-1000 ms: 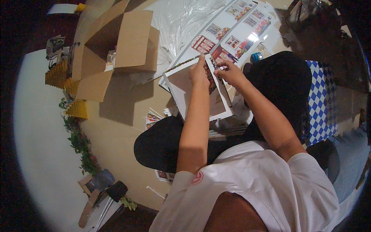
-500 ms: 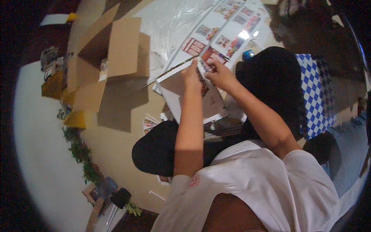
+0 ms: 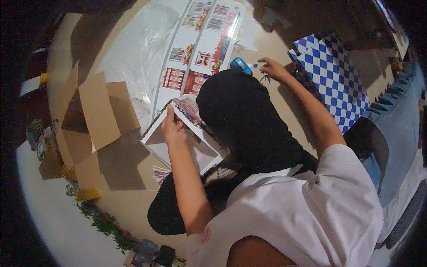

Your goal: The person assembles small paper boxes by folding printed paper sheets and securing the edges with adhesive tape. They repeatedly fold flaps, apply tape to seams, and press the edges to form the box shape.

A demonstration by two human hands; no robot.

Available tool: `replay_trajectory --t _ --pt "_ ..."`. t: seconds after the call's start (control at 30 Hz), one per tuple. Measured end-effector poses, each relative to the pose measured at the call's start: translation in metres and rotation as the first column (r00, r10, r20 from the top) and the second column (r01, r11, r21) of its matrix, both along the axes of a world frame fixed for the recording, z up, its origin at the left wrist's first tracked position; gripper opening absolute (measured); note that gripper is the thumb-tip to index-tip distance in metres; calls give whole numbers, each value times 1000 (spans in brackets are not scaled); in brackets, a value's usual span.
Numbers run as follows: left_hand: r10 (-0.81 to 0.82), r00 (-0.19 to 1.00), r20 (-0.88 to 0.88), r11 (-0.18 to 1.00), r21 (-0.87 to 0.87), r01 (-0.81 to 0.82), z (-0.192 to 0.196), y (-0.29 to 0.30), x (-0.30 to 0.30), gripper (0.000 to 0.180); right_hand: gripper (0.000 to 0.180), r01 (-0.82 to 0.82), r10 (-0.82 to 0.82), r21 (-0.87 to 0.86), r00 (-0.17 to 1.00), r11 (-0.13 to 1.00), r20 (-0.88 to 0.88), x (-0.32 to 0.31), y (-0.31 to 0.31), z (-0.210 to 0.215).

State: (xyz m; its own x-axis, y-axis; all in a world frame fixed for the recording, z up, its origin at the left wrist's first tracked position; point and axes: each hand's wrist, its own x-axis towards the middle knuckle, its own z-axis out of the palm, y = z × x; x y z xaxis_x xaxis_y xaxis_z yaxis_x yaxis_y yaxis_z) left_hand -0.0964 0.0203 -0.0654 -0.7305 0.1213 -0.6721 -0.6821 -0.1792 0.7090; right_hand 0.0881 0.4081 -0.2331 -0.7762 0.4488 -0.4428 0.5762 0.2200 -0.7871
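The left hand [image 3: 171, 129] pinches the far edge of a printed cardboard panel [image 3: 187, 142] resting against the person's dark-trousered knee. The right hand [image 3: 271, 69] reaches far right, fingers curled around a small dark object I cannot identify, just beside a blue tape dispenser [image 3: 240, 65] and a blue-and-white checkered sheet [image 3: 336, 75].

We see glossy printed card sheets [image 3: 202, 44], matt brown corrugated cardboard box [image 3: 100, 115], crinkly clear plastic film [image 3: 138, 49], checked blue-white cloth [image 3: 336, 75], matt white cotton shirt [image 3: 302, 209], small blue plastic thing [image 3: 241, 65].
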Motion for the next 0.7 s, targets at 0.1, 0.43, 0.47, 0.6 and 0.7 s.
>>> replay_trajectory --t 0.1,0.43,0.47,0.6,0.7 --pt "22 1000 13 998 -62 -21 1 -2 0 32 39 81 -79 -251 997 965 17 -3 -34 -35" --pt "62 997 49 993 -99 -57 12 1 5 26 22 56 -45 -111 994 992 96 -38 -41 -78" --pt "52 997 49 996 -72 -48 9 1 4 26 22 63 -52 -107 994 992 100 -40 -38 -86" --pt "24 999 39 1000 10 -25 0 0 2 26 21 67 -54 -99 990 993 127 -42 -32 -101" --pt "41 996 74 998 54 -45 -10 -7 -2 25 21 124 -96 -161 981 979 169 -45 -30 -99"
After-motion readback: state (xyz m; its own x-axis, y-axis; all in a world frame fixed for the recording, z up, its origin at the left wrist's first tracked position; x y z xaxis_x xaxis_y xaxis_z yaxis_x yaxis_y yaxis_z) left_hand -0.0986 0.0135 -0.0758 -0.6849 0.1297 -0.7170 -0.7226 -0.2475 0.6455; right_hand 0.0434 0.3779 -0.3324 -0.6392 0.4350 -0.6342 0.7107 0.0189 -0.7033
